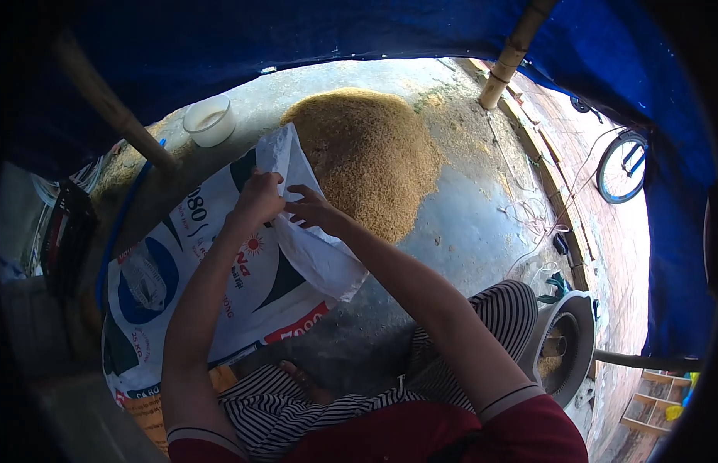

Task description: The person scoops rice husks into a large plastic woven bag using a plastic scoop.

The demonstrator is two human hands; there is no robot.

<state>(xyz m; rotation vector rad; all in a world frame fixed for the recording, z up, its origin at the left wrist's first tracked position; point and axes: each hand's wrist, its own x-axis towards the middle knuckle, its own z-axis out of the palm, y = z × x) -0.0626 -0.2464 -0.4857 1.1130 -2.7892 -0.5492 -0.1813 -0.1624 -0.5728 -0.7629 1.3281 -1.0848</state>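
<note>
A large printed feed sack point(185, 262), white with green, blue and red markings, lies spread out in front of me. Its white mouth edge is folded back toward the grain. My left hand point(260, 197) is closed on this folded edge, its fingers wrapped over the plastic. Close beside it, my right hand point(313, 211) reaches in from the right over the white fold, fingers apart and slightly bent. Just past the fold rises a big heap of golden-brown grain point(374, 154), which looks like unhusked rice.
A translucent white tub point(209, 122) stands at the back left. Bamboo poles point(516, 54) hold up a blue tarp point(313, 31). A round grey fan-like machine point(558, 347) sits by my right knee. Cords point(531, 220) lie on the concrete, and a bicycle wheel point(623, 167) shows outside.
</note>
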